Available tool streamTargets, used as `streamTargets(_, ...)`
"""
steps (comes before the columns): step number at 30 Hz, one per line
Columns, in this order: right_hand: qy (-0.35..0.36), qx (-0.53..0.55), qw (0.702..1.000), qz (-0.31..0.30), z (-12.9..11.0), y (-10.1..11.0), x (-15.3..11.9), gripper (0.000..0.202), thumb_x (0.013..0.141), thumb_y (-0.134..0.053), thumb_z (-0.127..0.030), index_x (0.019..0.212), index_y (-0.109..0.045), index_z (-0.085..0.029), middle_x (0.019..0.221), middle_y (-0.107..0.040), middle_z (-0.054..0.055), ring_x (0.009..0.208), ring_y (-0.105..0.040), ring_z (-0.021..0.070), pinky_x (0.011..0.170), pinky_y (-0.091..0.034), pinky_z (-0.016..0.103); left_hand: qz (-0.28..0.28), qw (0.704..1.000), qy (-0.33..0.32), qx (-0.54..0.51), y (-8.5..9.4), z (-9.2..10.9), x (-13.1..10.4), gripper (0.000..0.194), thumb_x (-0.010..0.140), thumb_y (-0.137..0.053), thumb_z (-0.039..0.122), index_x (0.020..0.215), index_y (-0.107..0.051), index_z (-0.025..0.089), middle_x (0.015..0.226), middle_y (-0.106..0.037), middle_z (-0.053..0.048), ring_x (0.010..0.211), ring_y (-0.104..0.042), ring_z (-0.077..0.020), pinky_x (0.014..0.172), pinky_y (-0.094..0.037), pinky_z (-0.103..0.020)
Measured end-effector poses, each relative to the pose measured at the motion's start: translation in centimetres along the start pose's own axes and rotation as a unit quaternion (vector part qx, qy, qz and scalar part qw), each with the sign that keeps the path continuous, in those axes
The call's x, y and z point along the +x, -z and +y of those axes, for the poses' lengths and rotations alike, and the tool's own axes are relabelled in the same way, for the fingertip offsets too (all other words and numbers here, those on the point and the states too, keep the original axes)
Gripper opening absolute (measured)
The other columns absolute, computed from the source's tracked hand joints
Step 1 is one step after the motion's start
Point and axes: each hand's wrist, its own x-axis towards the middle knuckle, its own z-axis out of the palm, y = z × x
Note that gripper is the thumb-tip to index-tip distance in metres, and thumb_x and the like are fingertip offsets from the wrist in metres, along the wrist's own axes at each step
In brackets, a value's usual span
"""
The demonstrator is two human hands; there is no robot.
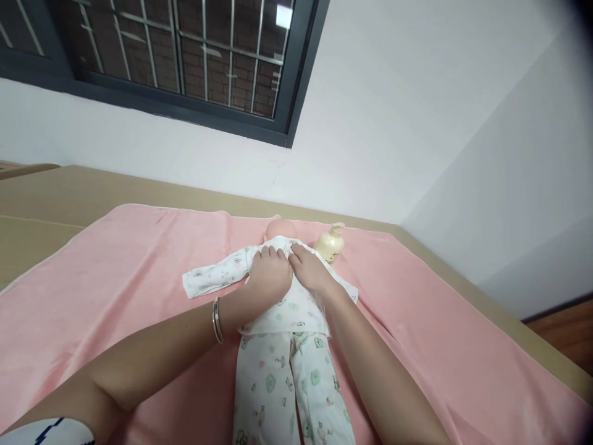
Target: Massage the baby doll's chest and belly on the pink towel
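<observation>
Doll (288,321), laid out on a pink cloth (152,259), head toward the wall, feet toward the camera. Cannot tell whether face up or face down. Nearest, at the lower left, a white sleeve (50,432) with blue marks, above a bare forearm. Beside it at the bottom edge, white printed trousers (271,383), legs side by side with a narrow gap between, running out of view. Next, a matching shirt (291,318), its hem lying over the trousers' waist. At the left wrist, silver-coloured bangles (217,321). On the doll's chest, close together, left hand (270,275) with fingers curled over and right hand (309,269) with fingers bent inward; cannot tell whether pinching the fabric or only pressing on it. Spread to either side, the shirt's arms. Beyond the hands, a smooth rounded head (280,229), and near it on the right, a cream pump bottle (330,245), upright. Farther back, a tan tabletop (92,191), a white wall (370,123) and a dark-framed, barred window (185,106).
</observation>
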Motion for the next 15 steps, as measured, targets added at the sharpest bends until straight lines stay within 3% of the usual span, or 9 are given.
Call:
streamTargets(2, -0.007, -0.009, 1.0, 0.006, 0.2, -0.2, 0.2, 0.031, 0.103, -0.03, -0.02, 0.108, -0.06, -0.013, 0.117, -0.066, 0.014, 0.102, -0.06, 0.0213, 0.086, -0.041, 0.028, -0.003, 1.0, -0.025, 0.006, -0.1, 0.6, -0.4, 0.042, 0.095, -0.038, 0.02, 0.125, -0.058, -0.001, 0.122, -0.064, -0.027, 0.118, -0.059, -0.0367, 0.098, -0.044, -0.046)
streamTargets(5, -0.025, -0.026, 0.999, 0.01, -0.6, -0.4, -0.3, 0.032, 0.102, -0.031, -0.019, 0.111, -0.061, -0.011, 0.115, -0.067, 0.018, 0.103, -0.061, 0.0258, 0.085, -0.041, 0.032, -0.013, 0.998, -0.051, -0.035, 0.2, -0.4, 0.4, 0.039, 0.096, -0.037, 0.02, 0.123, -0.061, 0.006, 0.122, -0.066, -0.022, 0.119, -0.059, -0.0322, 0.102, -0.043, -0.044)
streamTargets(10, -0.058, -0.051, 0.997, 0.013, -2.1, -0.4, -1.3, 0.029, 0.098, -0.036, -0.014, 0.109, -0.062, -0.013, 0.11, -0.069, 0.018, 0.1, -0.065, 0.0276, 0.081, -0.042, 0.033, -0.029, 0.996, -0.015, -0.085, 0.2, -2.3, 1.9, 0.046, 0.101, -0.029, 0.03, 0.126, -0.06, 0.007, 0.135, -0.061, -0.019, 0.127, -0.056, -0.0288, 0.109, -0.04, -0.04)
streamTargets(15, -0.019, -0.009, 1.0, 0.023, 0.1, -1.0, 0.3, 0.035, 0.103, -0.031, -0.023, 0.117, -0.061, -0.013, 0.132, -0.063, 0.016, 0.123, -0.056, 0.0242, 0.103, -0.04, 0.033, -0.024, 0.999, 0.012, -0.038, -0.4, 0.0, -0.1, 0.053, 0.099, -0.033, 0.025, 0.147, -0.041, 0.003, 0.152, -0.045, -0.024, 0.143, -0.039, -0.0365, 0.115, -0.031, -0.054)
